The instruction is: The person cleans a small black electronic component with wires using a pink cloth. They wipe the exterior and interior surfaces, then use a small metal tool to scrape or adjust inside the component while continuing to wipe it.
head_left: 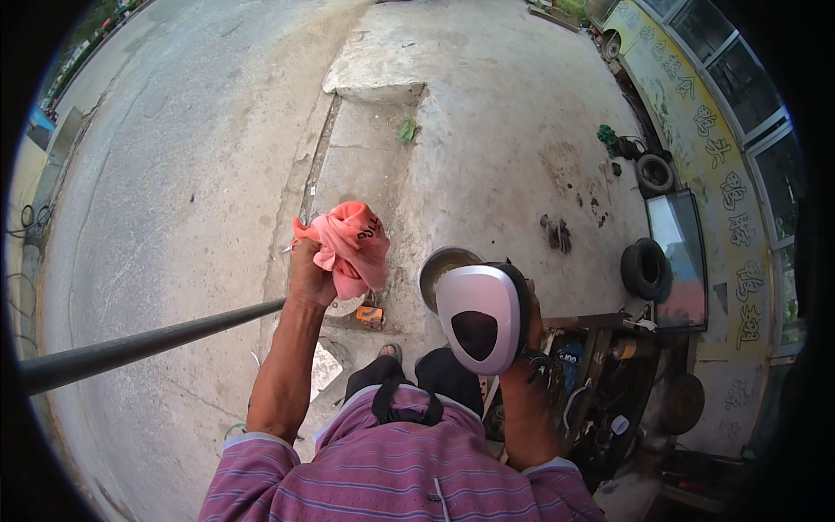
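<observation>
My left hand [310,275] is closed round a bunched pink cloth [350,248] with dark print on it, held up in front of me. Further right, my right hand [534,324] grips a rounded silver shell with a dark inset [461,300] and a black rim, perhaps a mirror or lamp housing. The shell hides most of that hand's fingers. Cloth and shell are apart. Behind the shell, partly covered by it, a round metal basin [428,277] rests on the ground.
A dark pole [156,339] slants in from the left toward my left forearm. A cluttered rack [591,383] stands close on my right. Tyres [644,268] and a glass pane [677,261] lean by the wall. A small orange box [370,313] lies near my feet.
</observation>
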`<state>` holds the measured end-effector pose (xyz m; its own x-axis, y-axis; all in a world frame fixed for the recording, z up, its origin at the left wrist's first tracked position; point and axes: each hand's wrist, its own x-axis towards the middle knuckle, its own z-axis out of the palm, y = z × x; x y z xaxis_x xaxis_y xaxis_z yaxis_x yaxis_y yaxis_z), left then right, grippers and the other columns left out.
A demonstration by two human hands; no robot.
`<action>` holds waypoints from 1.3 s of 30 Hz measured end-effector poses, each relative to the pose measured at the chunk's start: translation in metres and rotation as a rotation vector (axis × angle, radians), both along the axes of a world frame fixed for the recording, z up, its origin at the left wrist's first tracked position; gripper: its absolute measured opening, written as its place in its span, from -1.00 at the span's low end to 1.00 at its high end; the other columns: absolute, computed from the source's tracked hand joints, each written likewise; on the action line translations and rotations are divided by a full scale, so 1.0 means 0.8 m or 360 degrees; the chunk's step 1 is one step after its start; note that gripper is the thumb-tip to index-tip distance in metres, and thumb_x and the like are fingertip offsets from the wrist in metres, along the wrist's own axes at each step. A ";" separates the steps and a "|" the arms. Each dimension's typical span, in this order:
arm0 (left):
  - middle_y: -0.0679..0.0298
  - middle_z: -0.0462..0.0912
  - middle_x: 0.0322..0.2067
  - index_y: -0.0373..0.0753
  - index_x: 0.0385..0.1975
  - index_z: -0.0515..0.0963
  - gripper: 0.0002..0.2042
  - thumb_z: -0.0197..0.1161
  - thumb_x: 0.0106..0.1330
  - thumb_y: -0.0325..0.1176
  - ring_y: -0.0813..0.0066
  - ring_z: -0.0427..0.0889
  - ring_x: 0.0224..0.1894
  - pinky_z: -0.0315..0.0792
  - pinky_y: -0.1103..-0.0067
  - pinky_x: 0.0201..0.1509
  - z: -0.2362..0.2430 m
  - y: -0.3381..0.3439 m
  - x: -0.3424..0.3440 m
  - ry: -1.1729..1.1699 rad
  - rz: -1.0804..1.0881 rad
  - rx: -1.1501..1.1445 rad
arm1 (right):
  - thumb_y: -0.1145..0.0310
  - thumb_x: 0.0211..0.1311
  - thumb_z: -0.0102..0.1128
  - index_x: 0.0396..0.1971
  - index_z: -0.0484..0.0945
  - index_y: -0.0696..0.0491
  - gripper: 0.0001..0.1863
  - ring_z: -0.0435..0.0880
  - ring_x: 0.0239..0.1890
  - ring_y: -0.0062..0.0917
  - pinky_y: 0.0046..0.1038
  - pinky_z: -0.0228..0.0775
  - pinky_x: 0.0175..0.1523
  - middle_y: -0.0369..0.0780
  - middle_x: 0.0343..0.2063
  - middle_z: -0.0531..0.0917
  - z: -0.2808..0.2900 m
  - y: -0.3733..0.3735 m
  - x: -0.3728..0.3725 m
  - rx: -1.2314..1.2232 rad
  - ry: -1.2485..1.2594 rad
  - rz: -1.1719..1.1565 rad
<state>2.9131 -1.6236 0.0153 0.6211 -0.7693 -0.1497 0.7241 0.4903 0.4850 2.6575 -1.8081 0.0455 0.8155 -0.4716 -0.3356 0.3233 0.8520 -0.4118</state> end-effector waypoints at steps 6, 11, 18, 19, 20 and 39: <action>0.09 0.56 0.13 -0.39 0.17 0.45 -0.56 0.13 0.30 -0.37 0.26 0.57 0.14 0.39 0.45 0.28 0.054 -0.047 -0.046 -0.0909 -0.0136 0.0226 | 0.13 0.43 -0.05 0.18 0.42 0.12 -0.53 0.57 0.13 -0.28 -0.22 0.44 0.25 -0.07 0.09 0.58 -0.075 0.006 0.040 -0.0005 -0.0477 0.0110; 0.02 0.42 0.23 -0.24 0.16 0.51 -0.55 0.28 0.23 -0.41 0.07 0.40 0.27 0.27 0.32 0.34 0.041 -0.059 -0.118 -0.1939 0.0650 0.0591 | 0.05 0.41 -0.11 0.20 0.41 0.11 -0.46 0.51 0.20 -0.20 -0.15 0.31 0.34 -0.07 0.16 0.54 -0.049 0.003 0.072 -0.0640 -0.0146 -0.0181; 0.01 0.46 0.18 -0.21 0.08 0.58 -0.51 0.50 0.08 -0.40 0.04 0.43 0.23 0.30 0.28 0.29 0.049 -0.037 -0.207 -0.2292 0.0252 0.0216 | 0.02 0.40 -0.01 0.07 0.45 0.09 -0.53 0.57 -0.05 -0.45 -0.43 0.43 0.01 -0.21 -0.06 0.59 -0.042 -0.007 0.043 0.0216 -0.0795 0.0470; 0.00 0.49 0.15 -0.21 0.02 0.62 -0.54 0.52 0.07 -0.36 0.04 0.47 0.21 0.34 0.27 0.26 0.052 -0.035 -0.210 -0.2359 0.0218 0.0146 | 0.02 0.40 0.02 0.07 0.45 0.10 -0.53 0.58 -0.09 -0.50 -0.50 0.46 -0.08 -0.23 -0.08 0.59 -0.037 -0.003 0.040 0.0354 -0.0843 0.0528; -0.01 0.49 0.15 -0.21 0.03 0.62 -0.54 0.52 0.07 -0.35 0.04 0.47 0.20 0.34 0.27 0.26 0.051 -0.034 -0.207 -0.2283 0.0233 0.0160 | 0.01 0.40 0.01 0.11 0.43 0.10 -0.50 0.55 0.00 -0.46 -0.43 0.37 0.07 -0.21 -0.01 0.57 -0.022 -0.003 0.043 0.0199 -0.0830 0.0434; 0.16 0.53 0.13 -0.37 0.22 0.38 -0.51 0.03 0.46 -0.10 0.41 0.51 0.20 0.33 0.51 0.33 0.031 -0.032 -0.076 -0.0230 -0.0385 0.0201 | -0.01 0.34 -0.08 0.22 0.42 0.08 -0.41 0.52 0.20 -0.30 -0.18 0.37 0.28 -0.13 0.15 0.54 0.010 0.016 0.040 -0.0778 -0.0071 -0.0330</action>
